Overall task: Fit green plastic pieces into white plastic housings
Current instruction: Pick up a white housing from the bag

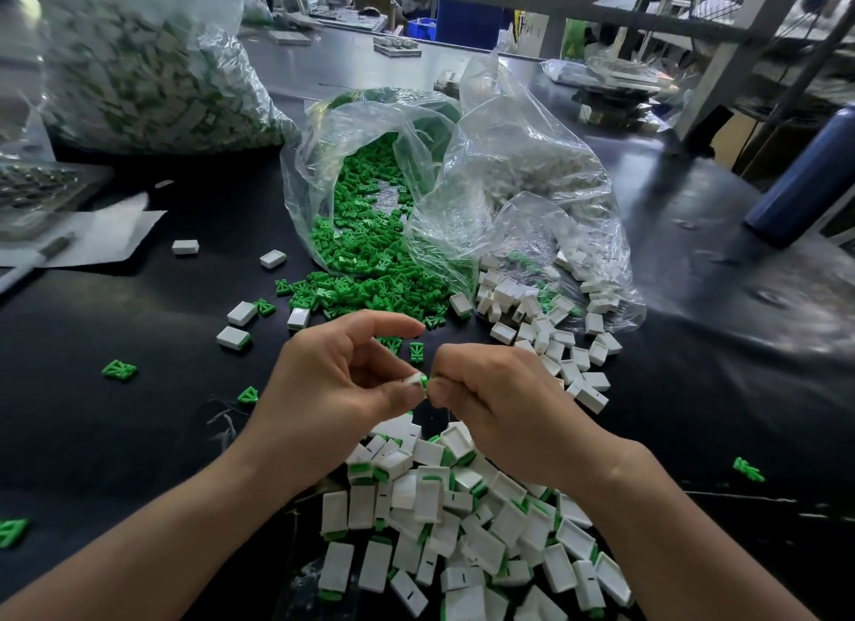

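My left hand [337, 380] pinches a small white housing [413, 380] between thumb and fingers over the dark table. My right hand [495, 398] meets it from the right and pinches a green piece [424, 381] at the housing's end. Loose green pieces [370, 268] spill from an open clear bag behind my hands. Empty white housings [546, 324] lie scattered to the right of that spill. Below my hands sits a pile of white housings with green pieces fitted in them [453, 518].
A big clear bag of assembled parts [139, 74] stands at the back left. A crumpled clear bag [523, 157] covers the white housings. A dark blue bottle [805, 176] stands at the right. White paper and a pen [41, 257] lie at the left. Stray green pieces [119, 369] dot the table.
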{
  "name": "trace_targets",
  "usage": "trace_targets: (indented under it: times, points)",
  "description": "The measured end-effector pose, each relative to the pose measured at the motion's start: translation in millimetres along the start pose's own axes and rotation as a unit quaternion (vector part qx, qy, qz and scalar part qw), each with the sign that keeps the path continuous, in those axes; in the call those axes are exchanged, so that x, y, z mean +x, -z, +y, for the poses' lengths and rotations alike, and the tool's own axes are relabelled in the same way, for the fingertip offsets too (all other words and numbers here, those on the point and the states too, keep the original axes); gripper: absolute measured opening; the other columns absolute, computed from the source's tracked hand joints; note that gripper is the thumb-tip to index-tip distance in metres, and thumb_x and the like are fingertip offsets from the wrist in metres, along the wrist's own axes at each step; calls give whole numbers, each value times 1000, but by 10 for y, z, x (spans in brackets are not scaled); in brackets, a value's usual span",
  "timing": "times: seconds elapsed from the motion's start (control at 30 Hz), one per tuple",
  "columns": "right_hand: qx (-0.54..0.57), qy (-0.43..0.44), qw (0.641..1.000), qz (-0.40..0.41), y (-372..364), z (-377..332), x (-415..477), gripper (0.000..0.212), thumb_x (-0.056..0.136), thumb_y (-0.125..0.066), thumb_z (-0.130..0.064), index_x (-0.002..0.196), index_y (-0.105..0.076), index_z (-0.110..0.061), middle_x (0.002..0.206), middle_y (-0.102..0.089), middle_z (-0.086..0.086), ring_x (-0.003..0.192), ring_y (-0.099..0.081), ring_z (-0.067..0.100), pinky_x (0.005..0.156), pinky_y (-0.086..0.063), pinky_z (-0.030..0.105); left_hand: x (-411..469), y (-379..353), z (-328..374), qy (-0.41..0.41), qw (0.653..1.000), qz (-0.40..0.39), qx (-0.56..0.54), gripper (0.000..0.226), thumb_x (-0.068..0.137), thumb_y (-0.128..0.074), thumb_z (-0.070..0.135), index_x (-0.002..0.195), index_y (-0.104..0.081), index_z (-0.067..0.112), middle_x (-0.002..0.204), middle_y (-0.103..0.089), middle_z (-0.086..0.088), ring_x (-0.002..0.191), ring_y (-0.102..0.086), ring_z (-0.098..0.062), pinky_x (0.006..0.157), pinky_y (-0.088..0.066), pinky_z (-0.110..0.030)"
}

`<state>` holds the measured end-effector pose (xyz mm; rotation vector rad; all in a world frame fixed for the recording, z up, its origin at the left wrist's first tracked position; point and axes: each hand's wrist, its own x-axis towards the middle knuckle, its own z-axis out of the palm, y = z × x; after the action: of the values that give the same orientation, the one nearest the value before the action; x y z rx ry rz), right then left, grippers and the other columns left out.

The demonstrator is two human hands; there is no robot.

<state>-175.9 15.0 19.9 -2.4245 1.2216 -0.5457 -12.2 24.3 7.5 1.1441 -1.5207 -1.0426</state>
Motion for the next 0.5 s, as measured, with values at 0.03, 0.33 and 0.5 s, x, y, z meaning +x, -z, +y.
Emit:
trace_targets:
  times: [0.03, 0.33, 0.5]
  points:
    - [-11, 4, 1000, -9, 6, -5, 1, 17, 93, -49, -13, 78, -54, -7, 68, -46, -3, 67, -45, 22, 63, -36, 39, -1, 5, -5, -4, 1000, -4, 10, 48, 64, -77, -5, 89, -66, 34, 71, -71, -2, 61, -66, -10, 56, -50, -15]
    - [-65, 35, 996, -50, 49, -42, -7, 16, 93, -45, -14, 78, -50, -9, 72, -48, 2, 68, -46, 26, 61, -38, 42, -22, 25, 19, -30, 996, -30, 78, 57, 66, -76, -5, 95, -60, 41, 69, -71, 6, 62, -67, -7, 59, -52, -15]
    - [-106, 74, 990, -61, 30, -38, -17, 14, 90, -47, -12, 76, -48, -11, 72, -51, 4, 64, -42, 23, 56, -36, 37, -35, 17, 44, -45, 991, -45, 121, 61, 65, -78, -5, 97, -59, 43, 69, -70, 10, 62, -67, -8, 62, -56, -24]
